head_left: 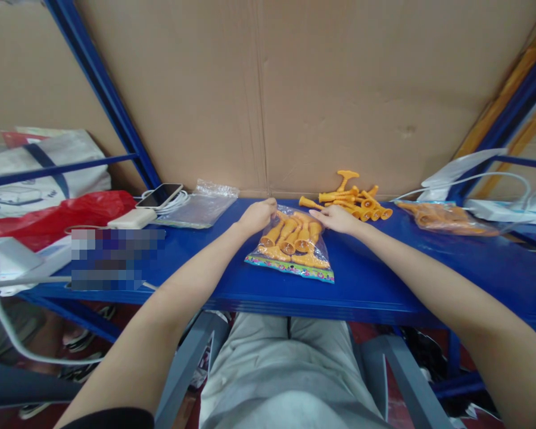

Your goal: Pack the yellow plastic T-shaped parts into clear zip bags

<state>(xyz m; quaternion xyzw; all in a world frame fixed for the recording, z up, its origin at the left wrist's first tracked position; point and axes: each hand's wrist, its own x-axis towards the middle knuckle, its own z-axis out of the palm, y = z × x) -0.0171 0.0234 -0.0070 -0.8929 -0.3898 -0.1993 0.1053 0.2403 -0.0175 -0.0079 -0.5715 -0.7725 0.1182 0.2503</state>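
Note:
A clear plastic bag (316,255) lies on the blue table, its colourful printed strip towards me. Inside it are several orange plastic pieces with flared, horn-like ends. My left hand (258,217) is closed on the bag's far left corner with curled fingers. At the far right corner, my right hand (336,219) pinches the edge between thumb and fingers. Just beyond my right hand is a loose pile of orange horn-like pieces (355,199), one with a T-shaped end standing up.
Further right lies another filled bag (444,218) near a white cable. Flat clear bags (201,205) are stacked at the left, beside a phone (161,195), a white power bank (132,218) and a red plastic bag (89,214). A cardboard wall (259,95) closes off the back.

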